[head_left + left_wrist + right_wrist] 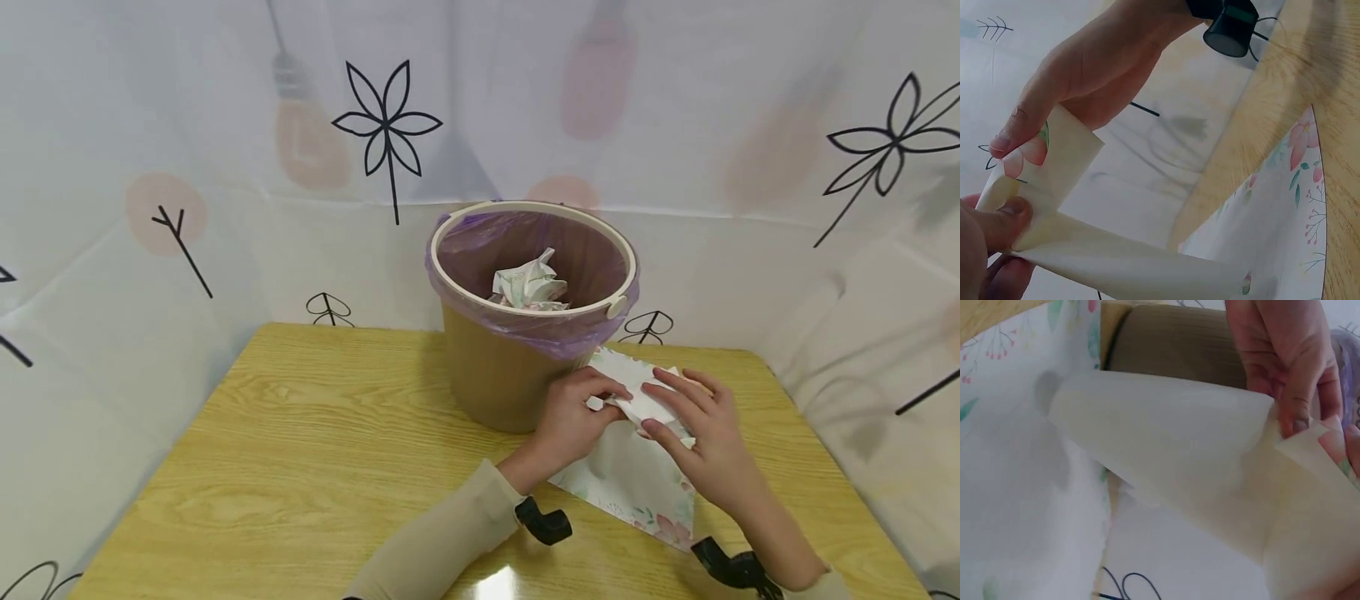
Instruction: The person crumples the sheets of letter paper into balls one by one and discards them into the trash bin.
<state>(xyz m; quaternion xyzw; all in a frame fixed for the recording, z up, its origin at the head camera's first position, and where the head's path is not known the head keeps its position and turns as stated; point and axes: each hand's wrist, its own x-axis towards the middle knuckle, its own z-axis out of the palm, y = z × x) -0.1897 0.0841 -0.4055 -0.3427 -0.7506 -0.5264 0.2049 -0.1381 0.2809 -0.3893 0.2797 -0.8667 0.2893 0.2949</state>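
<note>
A white sheet of paper (651, 408) is partly crumpled between both hands. My left hand (573, 412) pinches its near end between thumb and fingers, beside the bin. At its other side, my right hand (708, 442) holds it with the thumb over a folded floral corner, seen in the left wrist view. The held paper (1166, 444) hangs in a loose curved fold in the right wrist view. Beneath the hands lies a flat sheet with a flower border (637, 483), partly covered by them.
A brown bin (487, 375) with a cream rim and purple liner stands at the table's back. Crumpled floral papers (528, 283) lie inside it. The wooden table (300, 467) meets a patterned white cloth (225, 100) behind. A black camera mount sits at each wrist.
</note>
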